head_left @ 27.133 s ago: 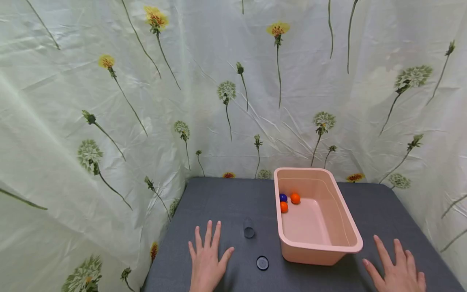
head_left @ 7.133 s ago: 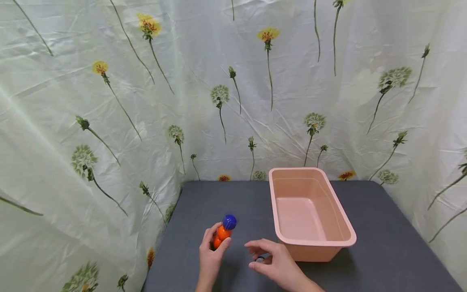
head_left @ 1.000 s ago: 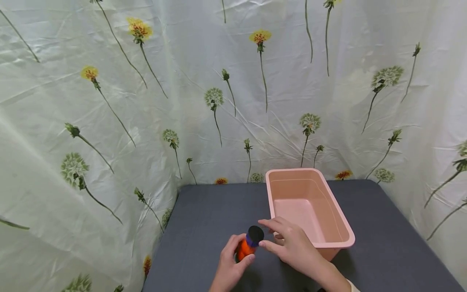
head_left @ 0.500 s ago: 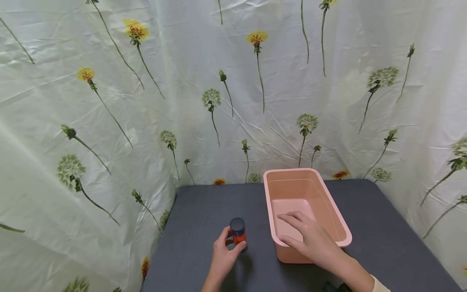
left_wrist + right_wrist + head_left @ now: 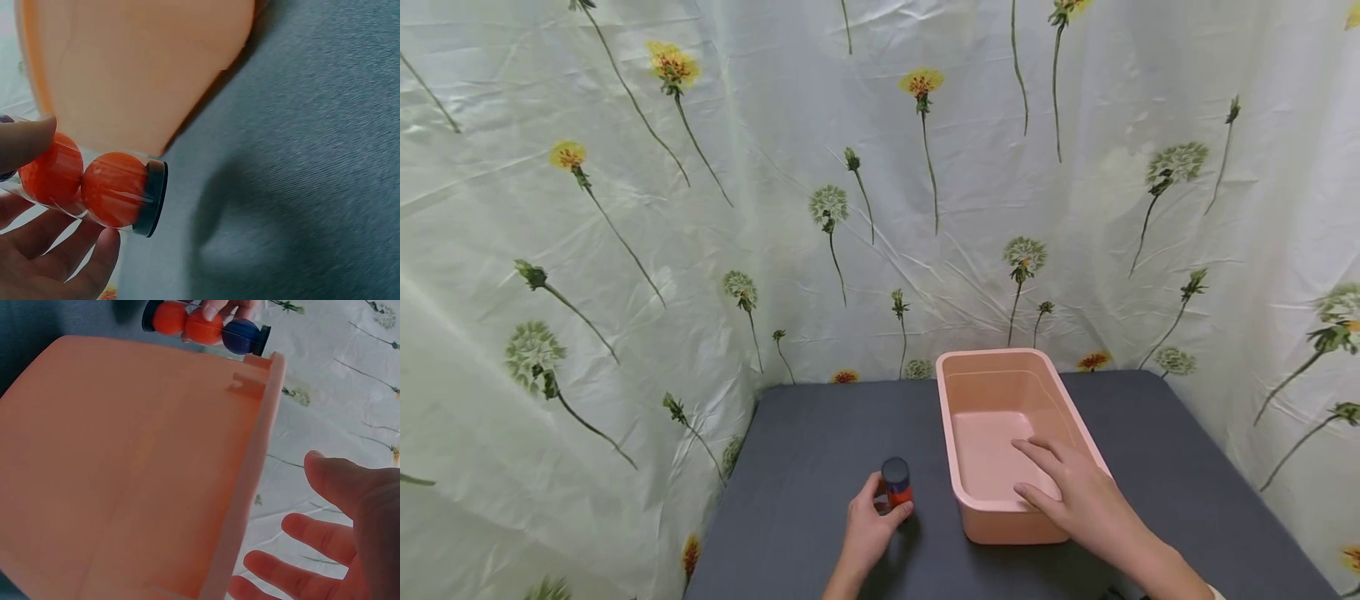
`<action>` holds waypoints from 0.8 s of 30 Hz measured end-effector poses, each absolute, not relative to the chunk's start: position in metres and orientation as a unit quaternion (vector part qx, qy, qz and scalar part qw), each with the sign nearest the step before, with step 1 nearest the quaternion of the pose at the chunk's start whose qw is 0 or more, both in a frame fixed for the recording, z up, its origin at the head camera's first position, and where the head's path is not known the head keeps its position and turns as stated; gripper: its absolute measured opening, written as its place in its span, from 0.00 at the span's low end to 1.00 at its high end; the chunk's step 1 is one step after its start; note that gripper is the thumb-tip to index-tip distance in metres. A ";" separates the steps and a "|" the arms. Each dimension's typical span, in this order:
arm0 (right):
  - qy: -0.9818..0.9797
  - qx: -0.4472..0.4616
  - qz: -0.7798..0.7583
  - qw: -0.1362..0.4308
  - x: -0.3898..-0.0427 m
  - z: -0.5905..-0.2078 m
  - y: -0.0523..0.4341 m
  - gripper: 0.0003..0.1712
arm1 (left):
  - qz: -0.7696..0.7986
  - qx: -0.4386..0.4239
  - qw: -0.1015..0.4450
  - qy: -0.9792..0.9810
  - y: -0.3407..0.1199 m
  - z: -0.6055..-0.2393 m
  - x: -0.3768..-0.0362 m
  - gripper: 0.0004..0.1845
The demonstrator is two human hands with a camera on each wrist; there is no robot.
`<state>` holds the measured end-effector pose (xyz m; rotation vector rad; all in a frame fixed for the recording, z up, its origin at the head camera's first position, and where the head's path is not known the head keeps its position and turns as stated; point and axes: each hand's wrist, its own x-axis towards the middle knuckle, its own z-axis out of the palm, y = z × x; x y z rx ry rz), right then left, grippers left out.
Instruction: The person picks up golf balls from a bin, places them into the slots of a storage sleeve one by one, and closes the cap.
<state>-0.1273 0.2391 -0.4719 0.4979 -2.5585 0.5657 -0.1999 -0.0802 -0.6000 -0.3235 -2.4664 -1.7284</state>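
My left hand [image 5: 867, 525] grips a clear tube [image 5: 901, 498] with a black cap [image 5: 895, 468] on top, left of the pink bin [image 5: 1007, 523]. Inside the tube, two orange balls [image 5: 115, 187] and one blue ball [image 5: 240, 336] sit in a row, the blue one at the top. A second black end [image 5: 151, 199] closes the bottom. Thumb and fingers wrap the tube from both sides, and it stands upright in the head view. Over the bin's near right side, my right hand [image 5: 1078, 500] holds nothing, its fingers spread and slightly bent.
The dark grey table [image 5: 820, 433] extends on both sides of the bin. A white curtain [image 5: 820, 108] printed with dandelions hangs behind and along the left. Part of a dark object [image 5: 1116, 593] shows under my right forearm at the bottom edge.
Earlier the balls lay in the bin, with tube and cap on the table. They went into the tube, then the cap went on. In the last second my right hand moved off rightward.
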 end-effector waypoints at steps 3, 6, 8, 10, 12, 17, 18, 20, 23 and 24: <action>-0.933 0.181 0.199 0.237 -0.127 -0.475 0.241 0.34 | -0.563 -0.103 0.052 -0.819 -0.077 -0.606 -0.200 0.25; -0.935 0.181 0.196 0.234 -0.126 -0.478 0.243 0.33 | -0.555 -0.099 0.040 -0.825 -0.074 -0.614 -0.198 0.25; -0.936 0.182 0.193 0.232 -0.125 -0.479 0.244 0.33 | -0.554 -0.095 0.031 -0.827 -0.072 -0.620 -0.196 0.26; -0.937 0.182 0.188 0.231 -0.124 -0.480 0.246 0.33 | -0.556 -0.093 0.026 -0.825 -0.071 -0.625 -0.194 0.26; -0.939 0.178 0.184 0.232 -0.124 -0.481 0.248 0.33 | -0.557 -0.097 0.030 -0.824 -0.070 -0.629 -0.192 0.27; -0.939 0.174 0.177 0.236 -0.123 -0.484 0.252 0.33 | -0.544 -0.109 0.034 -0.831 -0.071 -0.630 -0.192 0.28; -0.939 0.174 0.176 0.238 -0.123 -0.484 0.253 0.34 | -0.538 -0.108 0.032 -0.836 -0.072 -0.629 -0.192 0.28; -0.939 0.173 0.174 0.242 -0.121 -0.484 0.255 0.35 | -0.517 -0.113 0.032 -0.848 -0.074 -0.625 -0.189 0.29; -0.939 0.168 0.172 0.245 -0.119 -0.483 0.260 0.36 | -0.469 -0.135 0.051 -0.871 -0.079 -0.612 -0.183 0.30; -0.939 0.166 0.172 0.247 -0.119 -0.482 0.262 0.36 | -0.449 -0.143 0.061 -0.880 -0.081 -0.605 -0.181 0.31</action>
